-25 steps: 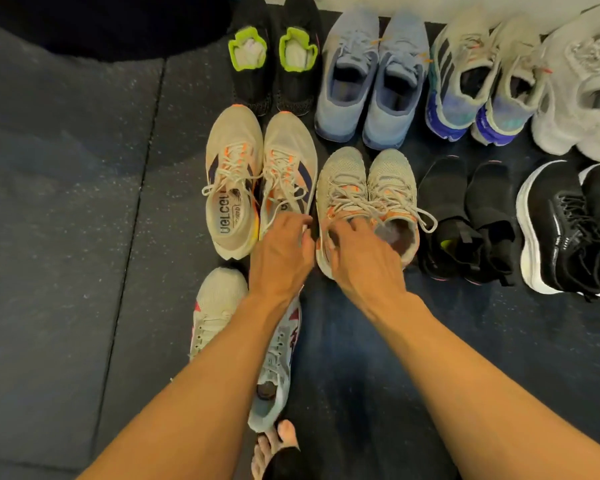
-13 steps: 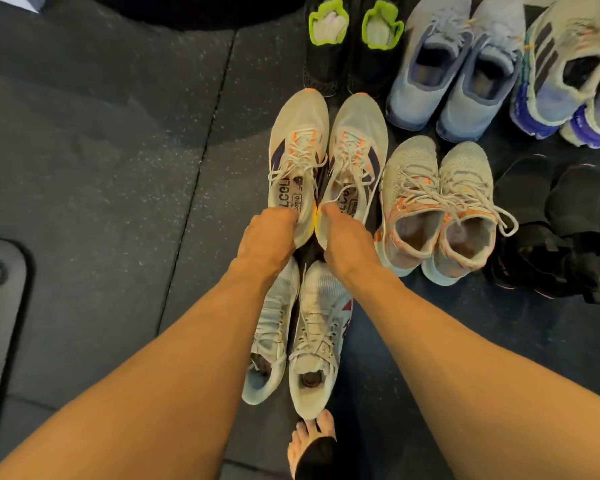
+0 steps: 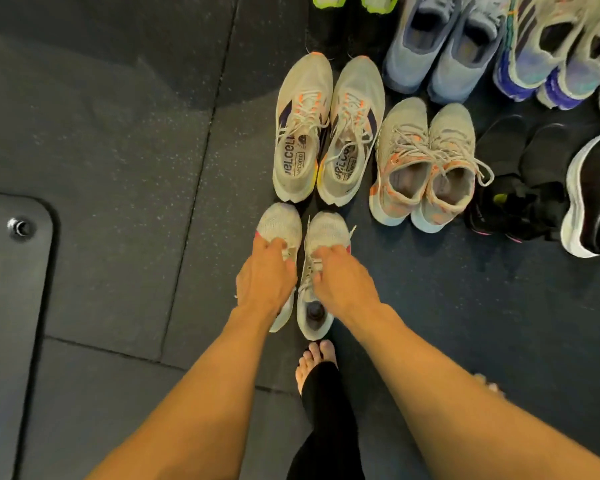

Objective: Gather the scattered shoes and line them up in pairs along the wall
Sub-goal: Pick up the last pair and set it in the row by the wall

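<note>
A white pair with pink trim lies nearest me, toes pointing away. My left hand (image 3: 265, 277) grips the upper of the left white shoe (image 3: 279, 221), and my right hand (image 3: 342, 284) grips the laces of the right white shoe (image 3: 328, 230). The two stand side by side, just behind the cream pair with orange laces (image 3: 302, 133). To the right of that sits a grey-and-orange knit pair (image 3: 426, 157), then a black pair (image 3: 520, 181). Farther back are a light blue pair (image 3: 440, 46) and a purple-soled pair (image 3: 541, 64).
A black shoe with a white sole (image 3: 593, 199) is at the right edge, and neon-green collars (image 3: 326, 0) show at the top. My bare foot (image 3: 317, 358) stands just behind the white pair. A dark plate with a bolt (image 3: 21, 227) lies on the rubber floor at left.
My hands left the heels of the cream pair and came back onto the white pair, which now sits straighter and closer together. The view shifted left and down.
</note>
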{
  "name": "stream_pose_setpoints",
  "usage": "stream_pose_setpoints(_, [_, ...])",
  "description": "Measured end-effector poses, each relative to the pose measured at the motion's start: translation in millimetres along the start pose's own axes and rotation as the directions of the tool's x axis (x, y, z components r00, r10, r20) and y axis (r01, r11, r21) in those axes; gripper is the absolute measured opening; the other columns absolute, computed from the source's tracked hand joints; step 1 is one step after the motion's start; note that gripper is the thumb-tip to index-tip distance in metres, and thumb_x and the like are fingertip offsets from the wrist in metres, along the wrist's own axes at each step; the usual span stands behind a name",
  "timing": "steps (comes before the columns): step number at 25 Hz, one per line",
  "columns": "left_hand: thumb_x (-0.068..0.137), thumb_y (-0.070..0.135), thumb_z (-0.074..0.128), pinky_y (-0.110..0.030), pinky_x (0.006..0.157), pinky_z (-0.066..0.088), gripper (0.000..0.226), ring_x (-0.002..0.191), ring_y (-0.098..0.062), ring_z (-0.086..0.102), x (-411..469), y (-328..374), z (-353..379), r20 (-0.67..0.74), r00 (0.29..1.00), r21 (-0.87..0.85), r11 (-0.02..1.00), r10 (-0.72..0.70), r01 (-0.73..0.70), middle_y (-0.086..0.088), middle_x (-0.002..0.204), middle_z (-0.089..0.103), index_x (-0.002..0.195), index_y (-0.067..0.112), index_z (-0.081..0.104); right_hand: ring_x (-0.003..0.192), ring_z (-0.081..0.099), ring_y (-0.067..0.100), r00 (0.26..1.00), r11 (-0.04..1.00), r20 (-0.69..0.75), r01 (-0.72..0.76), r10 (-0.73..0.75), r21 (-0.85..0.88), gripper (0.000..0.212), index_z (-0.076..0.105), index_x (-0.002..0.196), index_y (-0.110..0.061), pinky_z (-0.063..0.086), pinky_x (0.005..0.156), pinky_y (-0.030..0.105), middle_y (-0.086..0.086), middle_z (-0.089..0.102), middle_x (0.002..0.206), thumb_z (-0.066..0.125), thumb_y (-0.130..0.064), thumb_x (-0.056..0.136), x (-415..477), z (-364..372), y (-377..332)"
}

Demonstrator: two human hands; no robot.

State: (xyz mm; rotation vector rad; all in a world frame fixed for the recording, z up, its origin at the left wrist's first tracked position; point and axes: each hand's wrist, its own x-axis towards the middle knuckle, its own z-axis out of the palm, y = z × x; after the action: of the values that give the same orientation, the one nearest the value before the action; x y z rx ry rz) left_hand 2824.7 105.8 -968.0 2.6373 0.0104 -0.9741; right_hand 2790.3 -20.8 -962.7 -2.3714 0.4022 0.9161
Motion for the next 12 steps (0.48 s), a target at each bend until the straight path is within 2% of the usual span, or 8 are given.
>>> stream_pose_setpoints(3, [0.093, 0.036, 0.046, -0.041, 0.078, 0.046, 0.032, 0.097, -0.036, 0.058, -45, -29, 23, 0.064, 0.988, 0.039, 0.989, -0.144, 0.141, -0.010, 0.120, 0.047, 0.115, 0.015, 0.056, 0.111, 0.053, 0.030, 0.998, 0.996, 0.056, -0.034, 0.039, -0.081, 0.029, 0.051, 0.123, -0.014, 0.044, 0.083, 0.040, 0.008, 0.057, 0.123, 0.045, -0.021, 0.095, -39, 47, -2])
stream_pose_setpoints(5, [0.094, 0.034, 0.047, -0.041, 0.078, 0.046, 0.031, 0.098, -0.036, 0.058, -68, -47, 45, 0.135, 0.984, 0.092, 0.990, -0.115, 0.103, -0.010, 0.124, 0.045, 0.115, 0.013, 0.056, 0.110, 0.053, 0.029, 0.997, 0.984, 0.070, -0.028, 0.041, -0.176, 0.027, 0.047, 0.120, -0.015, 0.041, 0.082, 0.039, 0.007, 0.056, 0.121, 0.047, -0.029, 0.096, -60, 76, 4])
stream_pose_setpoints(7, [0.094, 0.027, 0.049, -0.043, 0.078, 0.045, 0.029, 0.098, -0.037, 0.059, -83, -59, 70, 0.161, 0.986, 0.116, 0.993, -0.052, 0.033, -0.008, 0.130, 0.039, 0.120, 0.013, 0.051, 0.107, 0.054, 0.029, 0.989, 0.985, 0.120, -0.066, 0.085, -0.157, 0.029, 0.041, 0.122, -0.015, 0.044, 0.081, 0.040, 0.008, 0.051, 0.123, 0.049, -0.027, 0.096, -77, 101, 14])
stream_pose_setpoints(10, [0.095, 0.023, 0.049, -0.046, 0.074, 0.046, 0.029, 0.095, -0.039, 0.060, -89, -76, 98, 0.033, 0.999, 0.113, 0.994, 0.000, -0.004, -0.007, 0.126, 0.043, 0.122, 0.016, 0.043, 0.104, 0.055, 0.031, 0.990, 0.993, 0.090, -0.102, 0.108, -0.062, 0.048, 0.029, 0.132, -0.017, 0.047, 0.082, 0.043, 0.009, 0.044, 0.125, 0.056, -0.021, 0.091, -86, 125, 31])
stream_pose_setpoints(12, [0.096, 0.027, 0.049, -0.046, 0.072, 0.045, 0.036, 0.096, -0.040, 0.060, -89, -84, 112, -0.038, 0.999, 0.122, 0.992, -0.013, 0.017, -0.009, 0.120, 0.049, 0.128, 0.019, 0.036, 0.112, 0.053, 0.033, 0.989, 0.992, 0.081, -0.128, 0.126, 0.019, 0.066, 0.020, 0.143, -0.019, 0.045, 0.087, 0.043, 0.009, 0.041, 0.132, 0.059, -0.021, 0.090, -84, 136, 40])
